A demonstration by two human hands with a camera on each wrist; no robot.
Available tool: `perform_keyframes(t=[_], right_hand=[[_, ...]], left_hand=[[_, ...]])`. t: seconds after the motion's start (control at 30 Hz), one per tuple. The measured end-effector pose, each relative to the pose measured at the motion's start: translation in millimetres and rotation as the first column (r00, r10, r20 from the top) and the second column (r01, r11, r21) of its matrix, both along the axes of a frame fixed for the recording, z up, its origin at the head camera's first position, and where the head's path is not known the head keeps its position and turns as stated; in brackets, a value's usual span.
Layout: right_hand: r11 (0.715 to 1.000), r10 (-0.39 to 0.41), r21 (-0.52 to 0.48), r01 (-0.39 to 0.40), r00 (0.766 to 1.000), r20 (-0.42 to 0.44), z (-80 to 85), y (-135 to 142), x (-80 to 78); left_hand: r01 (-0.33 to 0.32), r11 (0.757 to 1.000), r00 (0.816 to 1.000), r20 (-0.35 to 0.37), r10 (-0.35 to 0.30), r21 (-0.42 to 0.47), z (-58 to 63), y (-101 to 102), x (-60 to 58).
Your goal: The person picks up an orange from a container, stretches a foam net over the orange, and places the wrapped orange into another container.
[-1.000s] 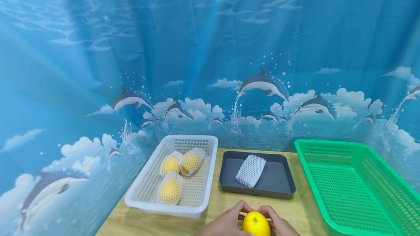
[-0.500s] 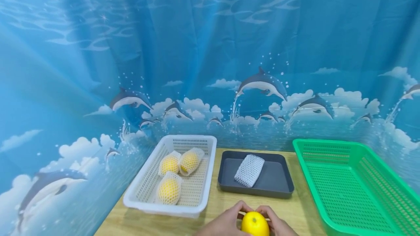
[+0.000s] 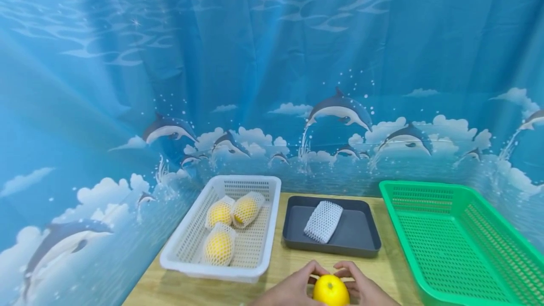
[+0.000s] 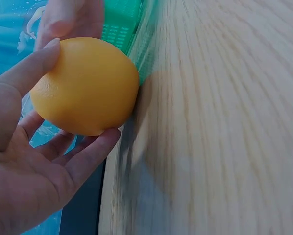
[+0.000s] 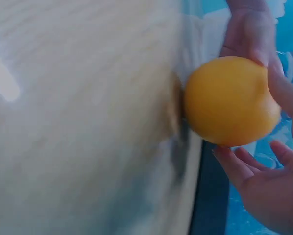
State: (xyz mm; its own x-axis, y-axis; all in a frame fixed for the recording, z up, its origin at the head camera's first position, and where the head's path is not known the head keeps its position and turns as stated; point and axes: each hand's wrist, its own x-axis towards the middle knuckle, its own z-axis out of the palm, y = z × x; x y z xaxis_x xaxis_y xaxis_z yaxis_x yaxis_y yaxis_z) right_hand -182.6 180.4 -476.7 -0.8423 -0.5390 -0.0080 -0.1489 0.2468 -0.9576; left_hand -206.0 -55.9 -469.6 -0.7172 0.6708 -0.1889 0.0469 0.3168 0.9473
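Note:
A smooth yellow citrus fruit (image 3: 331,292) is between both hands at the front of the table. My left hand (image 4: 38,161) holds it, thumb on its upper side and fingertips under its lower edge in the left wrist view. From the other side my right hand (image 5: 271,181) holds the fruit, its thumb along one side and a forefinger tip at the bottom edge. Beyond the hands, a white foam net sleeve (image 3: 324,221) lies flat in a dark grey tray (image 3: 357,230).
To the left stands a white plastic basket (image 3: 274,221) with three yellow fruits (image 3: 219,247) in foam nets. A green plastic basket (image 3: 403,240) is at the right. Behind the wooden table (image 3: 191,289) hangs a blue dolphin curtain (image 3: 272,60).
My right hand has shifted slightly right, its fingers spreading a little apart from the left fingertips. The fruit stays in nearly the same place. Trays and baskets are unchanged.

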Motion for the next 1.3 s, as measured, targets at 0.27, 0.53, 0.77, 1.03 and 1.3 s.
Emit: perform_keyframes(t=[0.27,0.53,0.77,1.03,1.3], right_hand=[[0.972,-0.227,0.027,0.233,0.965,-0.135,34.6,-7,-5.2],[0.881,-0.439,0.066,0.469,0.860,-0.261,60.0,-18,-27.2],[0.836,-0.495,0.093,0.541,0.817,-0.295,65.3,-32,-52.7],[0.830,-0.484,0.142,0.539,0.823,-0.298,66.6,-38,-83.7],[0.808,-0.515,0.194,0.556,0.827,-0.224,72.8,-34,-107.6]], left_hand=[[0.048,0.999,0.997,-0.061,-0.048,0.010,-2.2,-2,-1.9],[0.089,0.996,0.994,-0.059,-0.087,0.024,-7.4,-4,-7.7],[0.086,0.995,0.993,-0.091,-0.081,0.050,-5.2,-4,-5.0],[0.115,0.991,0.990,-0.089,-0.108,0.072,-6.2,-5,-7.0],[0.094,0.993,0.995,-0.046,-0.092,0.064,-18.4,-6,-11.8]])
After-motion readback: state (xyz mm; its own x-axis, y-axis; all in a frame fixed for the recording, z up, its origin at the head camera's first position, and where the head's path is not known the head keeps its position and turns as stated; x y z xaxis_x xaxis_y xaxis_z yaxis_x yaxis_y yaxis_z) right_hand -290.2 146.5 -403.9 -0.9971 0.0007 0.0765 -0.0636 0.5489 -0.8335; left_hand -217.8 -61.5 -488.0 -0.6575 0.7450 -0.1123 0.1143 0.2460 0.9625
